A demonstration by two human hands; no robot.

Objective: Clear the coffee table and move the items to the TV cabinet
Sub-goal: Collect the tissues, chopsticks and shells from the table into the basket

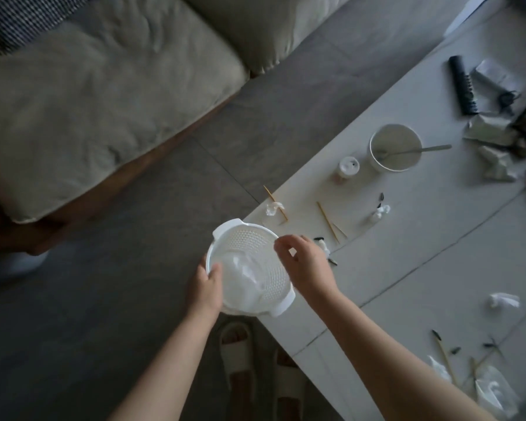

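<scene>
In the head view, the left hand (pixel 205 287) gripped the white colander (pixel 249 268) by its rim at the counter (pixel 407 268) edge, likely as a catch-bin. The right hand (pixel 304 262) hovered above, fingers (pixel 281 242) loosely curled, apparently empty, crumpled tissue (pixel 243 273) already inside.

Bare table (pixel 431 268) strip mid-right; skewers (pixel 328 222), tissue wads (pixel 503 300), cup (pixel 395 148), comb (pixel 463 85) crowding far and near ends.

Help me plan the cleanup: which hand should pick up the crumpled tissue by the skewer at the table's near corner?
The right hand, probably. The left hand grips the rim of the white colander, holding it at the table edge. The right hovers over the colander's table-side rim, apparently holding nothing, nearer the tissue.
</scene>
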